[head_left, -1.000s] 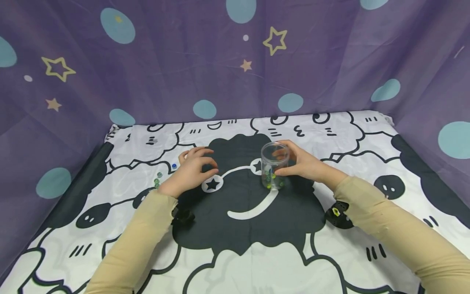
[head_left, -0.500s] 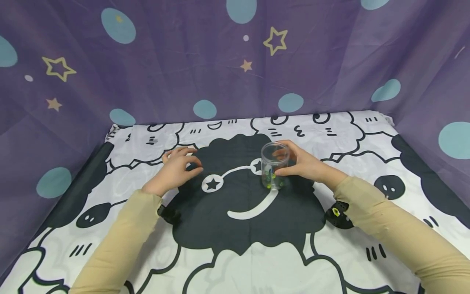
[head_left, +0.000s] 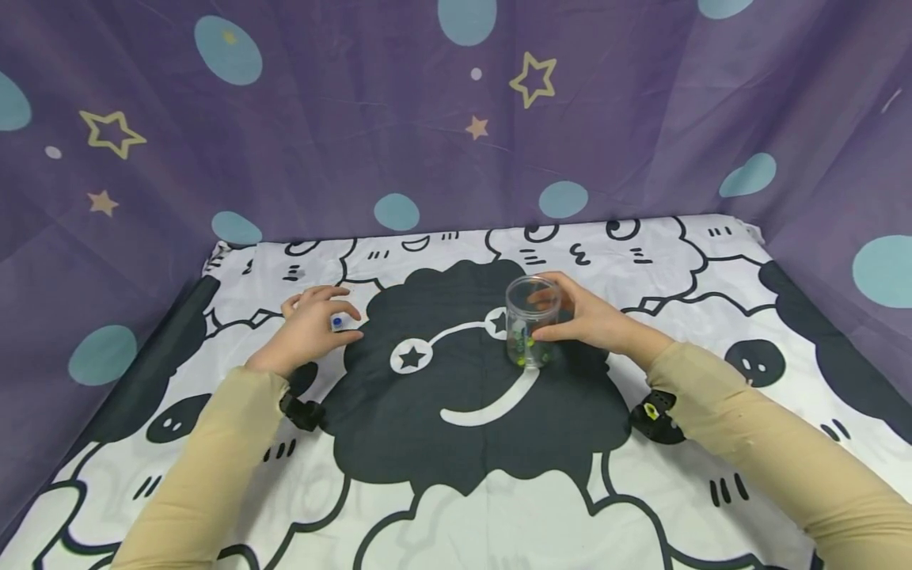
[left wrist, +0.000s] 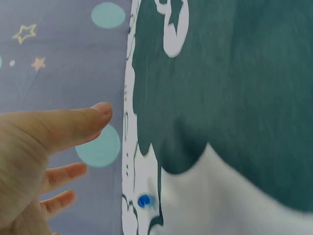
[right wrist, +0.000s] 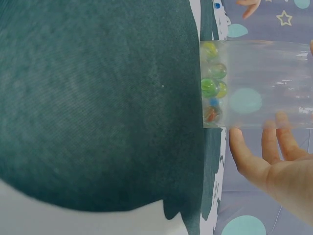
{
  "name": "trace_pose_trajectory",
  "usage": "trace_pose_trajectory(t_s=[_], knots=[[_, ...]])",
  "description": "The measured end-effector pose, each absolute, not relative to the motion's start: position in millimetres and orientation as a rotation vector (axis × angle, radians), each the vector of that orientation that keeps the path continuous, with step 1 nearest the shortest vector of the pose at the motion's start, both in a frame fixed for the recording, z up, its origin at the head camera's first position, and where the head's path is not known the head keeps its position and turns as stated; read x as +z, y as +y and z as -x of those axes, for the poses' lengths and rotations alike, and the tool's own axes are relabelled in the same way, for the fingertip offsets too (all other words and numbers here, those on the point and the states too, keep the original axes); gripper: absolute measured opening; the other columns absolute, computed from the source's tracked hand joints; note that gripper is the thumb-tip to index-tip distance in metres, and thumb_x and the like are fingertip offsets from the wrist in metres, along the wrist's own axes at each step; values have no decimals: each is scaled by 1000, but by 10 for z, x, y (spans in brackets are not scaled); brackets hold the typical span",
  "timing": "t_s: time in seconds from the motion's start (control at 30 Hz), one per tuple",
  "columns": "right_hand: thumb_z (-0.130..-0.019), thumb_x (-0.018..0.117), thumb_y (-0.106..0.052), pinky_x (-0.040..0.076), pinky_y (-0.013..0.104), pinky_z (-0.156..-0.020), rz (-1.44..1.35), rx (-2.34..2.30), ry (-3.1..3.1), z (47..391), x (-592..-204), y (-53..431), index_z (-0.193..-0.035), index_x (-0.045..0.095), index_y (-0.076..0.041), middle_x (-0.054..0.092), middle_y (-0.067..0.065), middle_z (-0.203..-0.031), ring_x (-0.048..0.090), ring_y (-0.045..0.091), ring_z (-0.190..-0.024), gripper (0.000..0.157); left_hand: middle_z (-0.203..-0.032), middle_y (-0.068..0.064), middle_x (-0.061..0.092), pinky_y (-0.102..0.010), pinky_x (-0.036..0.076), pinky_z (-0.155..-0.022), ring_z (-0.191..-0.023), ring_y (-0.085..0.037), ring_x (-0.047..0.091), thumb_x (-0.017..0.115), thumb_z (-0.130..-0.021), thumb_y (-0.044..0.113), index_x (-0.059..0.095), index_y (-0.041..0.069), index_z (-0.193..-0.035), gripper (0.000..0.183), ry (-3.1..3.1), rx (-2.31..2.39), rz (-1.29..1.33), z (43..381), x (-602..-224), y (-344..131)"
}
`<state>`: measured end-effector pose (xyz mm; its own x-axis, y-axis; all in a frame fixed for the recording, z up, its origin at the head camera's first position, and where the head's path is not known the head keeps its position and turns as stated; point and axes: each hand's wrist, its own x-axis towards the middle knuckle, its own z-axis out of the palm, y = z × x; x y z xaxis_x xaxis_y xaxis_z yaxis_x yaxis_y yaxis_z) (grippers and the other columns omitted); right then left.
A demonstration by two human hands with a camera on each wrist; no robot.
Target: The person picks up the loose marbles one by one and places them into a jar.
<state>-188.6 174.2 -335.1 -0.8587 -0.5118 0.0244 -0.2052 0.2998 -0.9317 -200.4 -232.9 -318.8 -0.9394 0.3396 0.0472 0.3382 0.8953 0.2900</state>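
A clear plastic jar [head_left: 523,317] stands upright on the black part of the cloth, with several marbles [right wrist: 211,88] at its bottom, green, yellow, blue and reddish. My right hand [head_left: 587,317] holds the jar from its right side, fingers round the far wall and thumb at the front. To the left, my left hand [head_left: 306,326] hovers with fingers and thumb apart and nothing between them. A blue marble [left wrist: 144,200] lies on the white cloth just beyond its fingertips in the left wrist view; the head view shows it between thumb and fingers.
The cloth [head_left: 484,443] printed with black and white cartoon sheep covers the table. A purple curtain [head_left: 427,119] with stars and dots hangs behind and along both sides. Black wrist cameras [head_left: 302,412] sit under both sleeves.
My left hand has moved left, over where two or so green marbles were seen; they are now hidden. The blue marble shows again by its fingers. My right hand and the jar have stayed put.
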Motion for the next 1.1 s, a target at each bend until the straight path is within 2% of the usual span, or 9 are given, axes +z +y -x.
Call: trace_pose_trajectory(t_s=[0.47, 1.1], knots=[[-81, 73, -5, 44, 48, -95, 653, -1570, 2304, 1896, -3347, 1748, -143, 29, -10, 45, 23, -136, 45, 39, -126, 75, -141, -26, 40, -70, 7, -97, -131, -48, 26, 71, -84, 21, 65, 5, -113, 33, 3068, 474, -400, 2122, -3290, -2595], [-83, 71, -5, 46, 44, -92, 638, -1586, 2275, 1884, -3350, 1746, -143, 28, -8, 44, 24, -137, 43, 39, -127, 74, -141, -26, 39, -72, 6, -96, -130, -51, 25, 67, -87, 22, 66, 5, -112, 31, 3010, 414, -273, 2313, -3423, -2729]])
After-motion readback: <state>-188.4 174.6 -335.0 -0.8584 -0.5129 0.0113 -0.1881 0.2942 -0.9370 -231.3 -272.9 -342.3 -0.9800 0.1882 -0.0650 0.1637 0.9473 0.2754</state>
